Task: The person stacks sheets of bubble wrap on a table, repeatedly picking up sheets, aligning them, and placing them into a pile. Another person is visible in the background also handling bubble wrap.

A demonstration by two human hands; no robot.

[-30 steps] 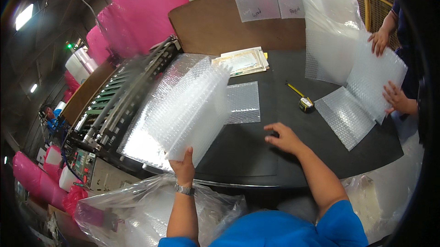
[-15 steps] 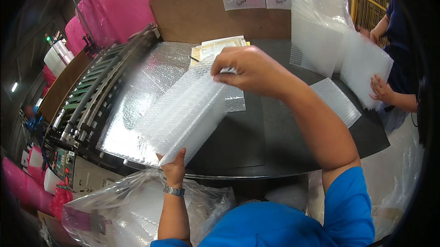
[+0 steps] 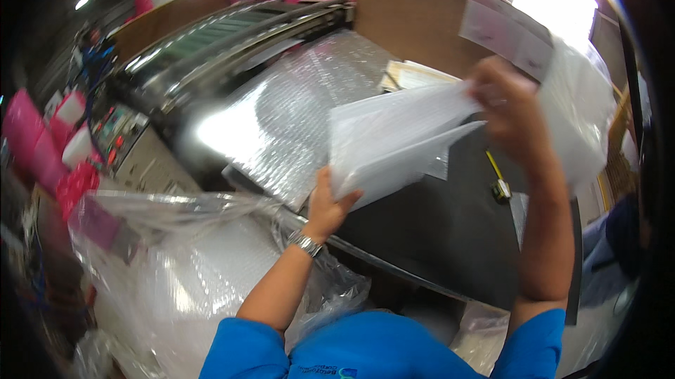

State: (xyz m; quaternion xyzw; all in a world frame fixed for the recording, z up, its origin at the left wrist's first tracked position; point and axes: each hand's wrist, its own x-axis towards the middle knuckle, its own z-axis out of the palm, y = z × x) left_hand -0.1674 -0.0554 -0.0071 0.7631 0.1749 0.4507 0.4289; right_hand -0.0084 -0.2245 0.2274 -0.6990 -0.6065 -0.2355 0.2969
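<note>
I view the left hand (image 3: 329, 209) pinching the lower left corner of the translucent white sheets (image 3: 401, 136), thumb on the near face. The right hand (image 3: 508, 105) is at their upper right corner; motion blur covers its fingers, and I cannot tell whether they grip. The sheets are thin, flexible and layered, parting into a wedge toward the right, and are held raised above the smooth, matte black surface (image 3: 429, 238). A metal-link watch (image 3: 305, 243) encircles the left wrist. Beyond the sheets I see flat papers (image 3: 420, 75); to their right, a tape measure (image 3: 500, 190) with its yellow blade extended. To the left lies glossy, dimpled bubble film (image 3: 295, 108), adjoining a machine with long cylindrical rollers (image 3: 232, 52). A stiff brown board (image 3: 415, 17) stands upright along the far edge.
</note>
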